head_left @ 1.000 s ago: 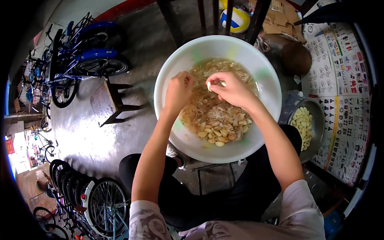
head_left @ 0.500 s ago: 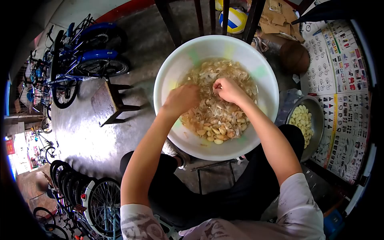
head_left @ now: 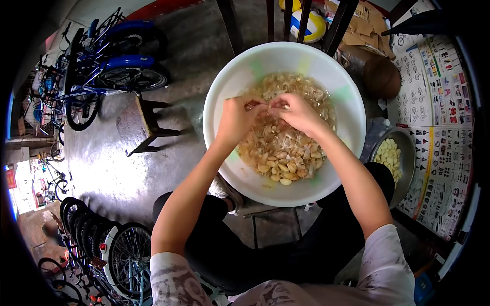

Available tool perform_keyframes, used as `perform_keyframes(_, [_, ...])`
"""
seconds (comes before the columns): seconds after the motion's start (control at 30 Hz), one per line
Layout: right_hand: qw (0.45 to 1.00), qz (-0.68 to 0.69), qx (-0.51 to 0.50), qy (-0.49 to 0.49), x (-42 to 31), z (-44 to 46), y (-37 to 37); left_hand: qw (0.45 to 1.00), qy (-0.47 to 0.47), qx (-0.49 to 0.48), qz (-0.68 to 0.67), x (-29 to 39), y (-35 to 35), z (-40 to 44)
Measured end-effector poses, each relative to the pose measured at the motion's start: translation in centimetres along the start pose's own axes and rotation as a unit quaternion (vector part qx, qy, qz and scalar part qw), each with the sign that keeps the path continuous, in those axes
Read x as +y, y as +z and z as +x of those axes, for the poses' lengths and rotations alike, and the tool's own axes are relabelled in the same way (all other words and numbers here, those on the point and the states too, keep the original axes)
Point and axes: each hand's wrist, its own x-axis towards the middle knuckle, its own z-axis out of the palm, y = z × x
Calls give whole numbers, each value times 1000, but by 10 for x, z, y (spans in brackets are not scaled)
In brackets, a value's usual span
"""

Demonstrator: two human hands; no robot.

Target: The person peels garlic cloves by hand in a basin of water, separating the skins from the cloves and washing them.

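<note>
A pale short-sleeved shirt point(head_left: 306, 295) with grey print is worn with black trousers point(head_left: 296, 260).

The basin point(head_left: 352, 127) is white patched with green and yellow, its garlic cloves point(head_left: 284, 169) yellowish tan

dim overall, light from left, glare on floor point(head_left: 109, 168), curved edges, black corners

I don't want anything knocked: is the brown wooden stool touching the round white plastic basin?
Apart: the head view plainly shows grey floor between the stool and the basin.
</note>
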Motion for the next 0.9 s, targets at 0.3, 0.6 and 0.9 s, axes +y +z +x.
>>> perform_keyframes(0.3, [999, -27, 20, -27, 5, 2, 0, 986, -84, -106, -95, -4, -2, 12])
perform_keyframes(0.6, [975, -197, 71, -80, -13, -2, -4, 999, 20, -16, 30, 1, -6, 22])
perform_keyframes(0.9, [986, -152, 50, -55, -16, -7, -18, 971, 187, 52, 140, -9, 3, 45])
